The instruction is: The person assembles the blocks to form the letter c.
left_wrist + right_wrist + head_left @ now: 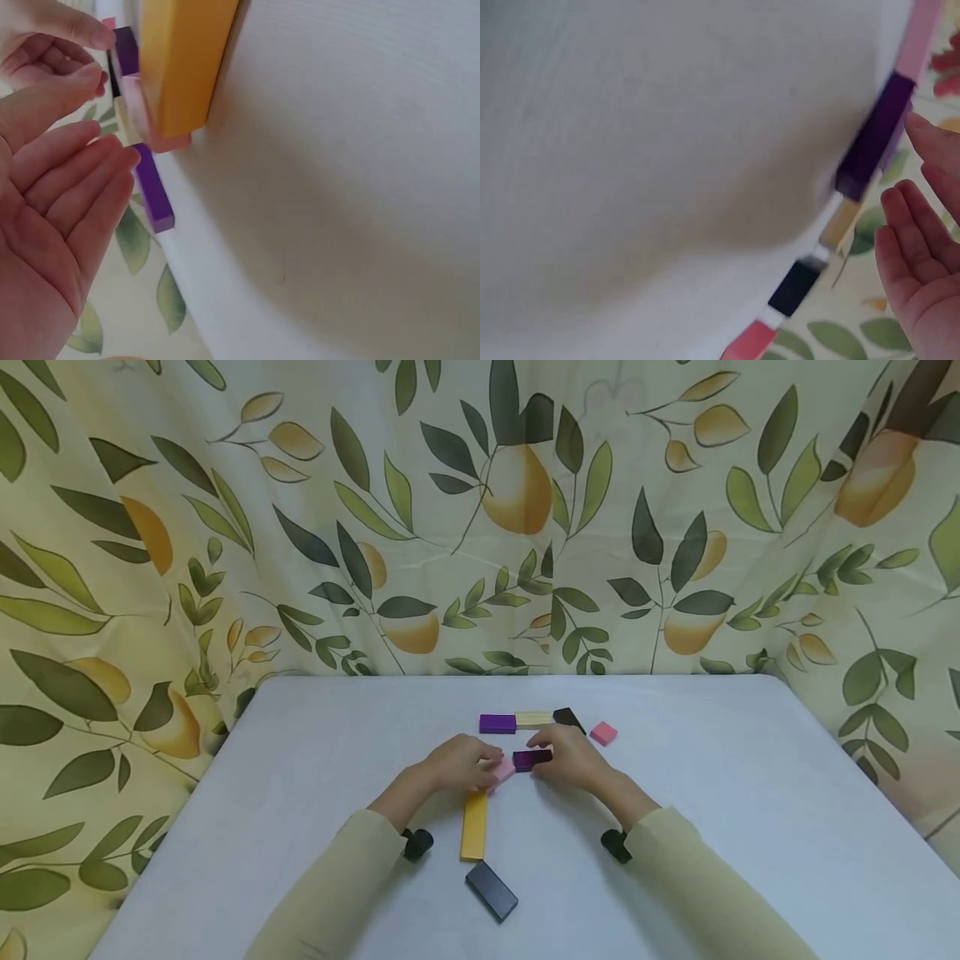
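— What do I see from afar?
— An oblong, glossy deep-purple block [529, 761] between left hand [465, 762] and right hand [573, 758], meeting a pale pink block [503, 771] nearer the left.
— Holding?
— Both hands' fingers extend loosely; firm contact, I cannot tell.

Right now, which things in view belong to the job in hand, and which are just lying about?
Seemingly in the job:
light pink block, by the left fingers
dark purple block, by the right fingers
yellow block, likely, near the pink one

Apparently just lying about:
bright purple block
cream block
black block
coral block
grey block
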